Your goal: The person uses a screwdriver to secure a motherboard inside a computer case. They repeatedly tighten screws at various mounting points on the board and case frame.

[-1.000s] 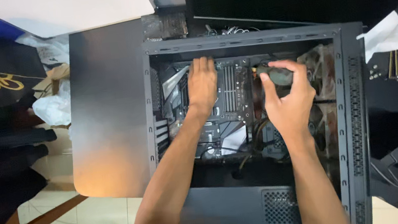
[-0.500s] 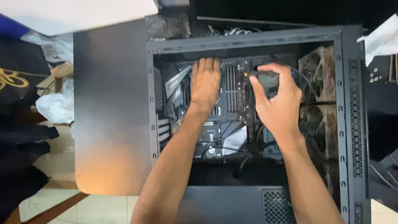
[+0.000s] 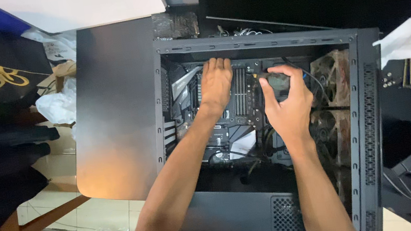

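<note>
An open black computer case [image 3: 369, 127] lies on its side, with a dark motherboard [image 3: 240, 119] mounted inside. My left hand [image 3: 216, 84] rests flat, palm down, on the upper left part of the motherboard, fingers together and pointing away from me. My right hand [image 3: 288, 105] is curled around a dark blocky part [image 3: 278, 79] with cables attached, just right of the board's middle. The fingers hide most of that part. Brownish case fans [image 3: 334, 76] sit against the case wall to the right of my right hand.
A grey side panel [image 3: 116, 111] lies left of the case. Crumpled white plastic [image 3: 60, 104] and dark boxes sit further left. White tissue [image 3: 403, 41] and small parts lie on the dark surface at the right. Loose cables run through the case bottom [image 3: 243, 171].
My right hand has shifted left with the dark part, closer to my left hand over the board. My left hand has stayed flat in about the same spot.
</note>
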